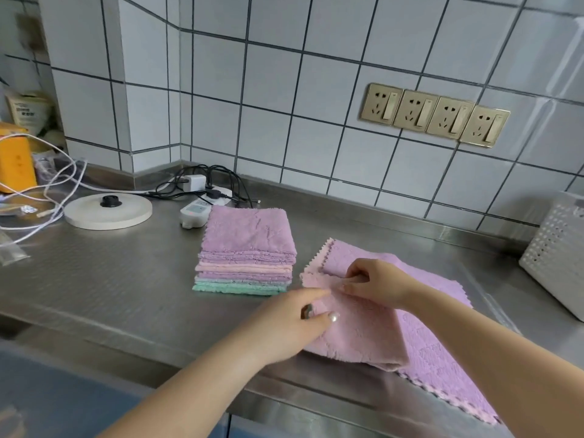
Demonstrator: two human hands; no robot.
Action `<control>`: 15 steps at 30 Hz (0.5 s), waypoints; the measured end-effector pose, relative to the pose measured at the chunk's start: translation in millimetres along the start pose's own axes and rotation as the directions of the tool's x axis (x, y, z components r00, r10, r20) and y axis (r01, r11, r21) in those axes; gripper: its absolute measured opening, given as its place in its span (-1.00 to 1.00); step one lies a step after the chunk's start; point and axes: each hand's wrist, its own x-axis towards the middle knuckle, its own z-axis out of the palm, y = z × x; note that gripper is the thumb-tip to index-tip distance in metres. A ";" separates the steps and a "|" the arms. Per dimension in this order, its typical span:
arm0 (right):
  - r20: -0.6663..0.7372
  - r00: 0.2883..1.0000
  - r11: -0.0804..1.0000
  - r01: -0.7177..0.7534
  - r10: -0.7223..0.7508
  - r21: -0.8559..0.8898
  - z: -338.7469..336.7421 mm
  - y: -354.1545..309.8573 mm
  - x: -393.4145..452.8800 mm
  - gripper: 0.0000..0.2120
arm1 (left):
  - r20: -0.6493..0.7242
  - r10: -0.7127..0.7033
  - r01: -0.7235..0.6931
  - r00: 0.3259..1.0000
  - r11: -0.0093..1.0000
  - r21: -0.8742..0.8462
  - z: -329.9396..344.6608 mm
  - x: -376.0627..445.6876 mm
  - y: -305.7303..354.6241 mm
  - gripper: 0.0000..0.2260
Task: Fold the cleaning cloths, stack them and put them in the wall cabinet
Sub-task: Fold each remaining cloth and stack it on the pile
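Observation:
A stack of folded cloths (246, 248), purple on top with pink, purple and green layers below, stands on the steel counter (110, 279). To its right lies a pile of unfolded cloths: a pink cloth (363, 330) folded over on top of a purple cloth (442, 358) that hangs over the counter's front edge. My left hand (294, 324) pinches the pink cloth's left edge between thumb and fingers. My right hand (376, 282) pinches the same cloth near its upper left corner. The wall cabinet is out of view.
A white perforated basket (556, 257) stands at the right. A round white kettle base (109, 211), a charger with black cables (196, 184), a small white meter (193, 213), white cords and an orange box (15, 159) crowd the back left. Wall sockets (436, 115) sit above.

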 end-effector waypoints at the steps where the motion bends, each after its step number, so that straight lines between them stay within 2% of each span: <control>1: -0.023 1.000 0.999 0.009 -0.008 0.037 -0.2 0.9 0.5 -0.89 | -0.002 0.005 -0.005 1.000 1.000 0.005 -1.2 5.1 1.6 -0.66; 4: -0.120 0.993 0.973 0.028 -0.001 0.227 -2.7 5.1 0.1 -0.88 | -0.031 0.025 -0.025 0.999 1.000 -0.008 -3.0 19.0 4.4 -0.79; 8: -0.218 0.974 0.914 0.032 0.063 0.404 -14.8 16.4 -4.3 -0.87 | -0.040 0.069 -0.071 0.997 0.996 -0.053 -2.9 30.1 8.3 -0.70; 10: -0.195 0.971 0.889 -0.035 0.139 0.457 -19.5 24.2 -6.2 -0.82 | -0.014 0.033 -0.034 0.999 0.997 -0.064 -2.4 33.1 8.4 -0.65; 13: -0.063 0.978 0.921 -0.164 0.199 0.354 -16.7 32.4 -7.3 -0.75 | 0.064 -0.037 0.035 0.997 0.999 0.038 1.3 33.3 2.9 -0.60; 15: -0.019 0.980 0.948 -0.185 0.197 0.259 -12.4 32.7 -6.9 -0.72 | 0.078 -0.052 0.047 0.996 0.997 0.068 2.4 32.3 1.4 -0.58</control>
